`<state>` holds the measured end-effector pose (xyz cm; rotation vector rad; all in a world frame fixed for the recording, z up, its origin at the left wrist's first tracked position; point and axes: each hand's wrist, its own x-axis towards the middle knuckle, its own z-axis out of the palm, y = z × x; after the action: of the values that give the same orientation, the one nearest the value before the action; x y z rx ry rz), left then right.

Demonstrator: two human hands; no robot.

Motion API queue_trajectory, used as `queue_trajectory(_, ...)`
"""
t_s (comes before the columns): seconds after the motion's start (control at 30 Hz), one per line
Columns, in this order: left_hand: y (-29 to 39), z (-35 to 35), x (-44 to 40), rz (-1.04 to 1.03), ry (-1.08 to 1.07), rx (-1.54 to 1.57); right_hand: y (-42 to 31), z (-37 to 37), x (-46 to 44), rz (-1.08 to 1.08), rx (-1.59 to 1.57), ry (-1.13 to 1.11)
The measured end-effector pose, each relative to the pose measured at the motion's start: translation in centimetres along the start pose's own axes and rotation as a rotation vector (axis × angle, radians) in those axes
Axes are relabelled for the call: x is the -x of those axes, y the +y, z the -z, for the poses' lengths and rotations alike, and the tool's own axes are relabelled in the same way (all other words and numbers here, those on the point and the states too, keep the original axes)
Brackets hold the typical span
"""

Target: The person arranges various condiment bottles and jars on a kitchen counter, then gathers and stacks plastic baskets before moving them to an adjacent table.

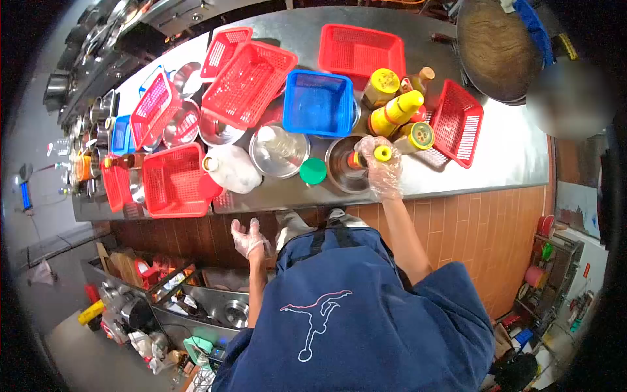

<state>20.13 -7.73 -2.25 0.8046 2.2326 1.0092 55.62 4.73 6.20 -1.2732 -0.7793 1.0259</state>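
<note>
My right hand point(384, 175), in a clear plastic glove, is closed around a bottle with a yellow cap point(383, 153), at the right side of a metal bowl point(341, 185). A dark bottle neck with a yellow and red band point(356, 160) shows just left of my fingers; whether it is part of the same bottle I cannot tell. Beyond the hand stand a yellow squeeze bottle point(396, 112) and yellow-lidded jars point(418, 136). My left hand point(248, 239), also gloved, hangs below the table edge with fingers apart and nothing in it.
Red baskets point(175, 183) and a blue basket point(318, 103) lie across the steel table point(457, 186). A white jug point(232, 168), a clear bottle in a bowl point(281, 145) and a green lid point(313, 171) are near the front edge. A large wok point(499, 52) sits far right.
</note>
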Motion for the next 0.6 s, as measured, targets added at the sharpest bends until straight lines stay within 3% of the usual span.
queue_trajectory(0.1,0.1,0.8,0.8,0.055,-0.018,0.008,0.8,-0.1,-0.5,0.060,-0.010,0.018)
queue_trajectory(0.3,-2.7,1.6,-1.1,0.123,-0.142,-0.011,1.3,-0.1,-1.3,0.224,0.339,0.205)
queue_trajectory(0.43,-2.9,2.4,-2.6,0.134,-0.270,0.170,1.6,-1.3,-0.9,0.247,0.224,0.193)
queue_trajectory(0.5,-2.0,3.6,-3.5,0.114,-0.377,-0.087,1.6,-1.6,-0.8,0.288,0.131,0.147)
queue_trajectory(0.6,-0.7,5.2,-4.8,0.038,-0.403,-0.222,3.1,-0.4,-0.8,0.323,0.407,0.293)
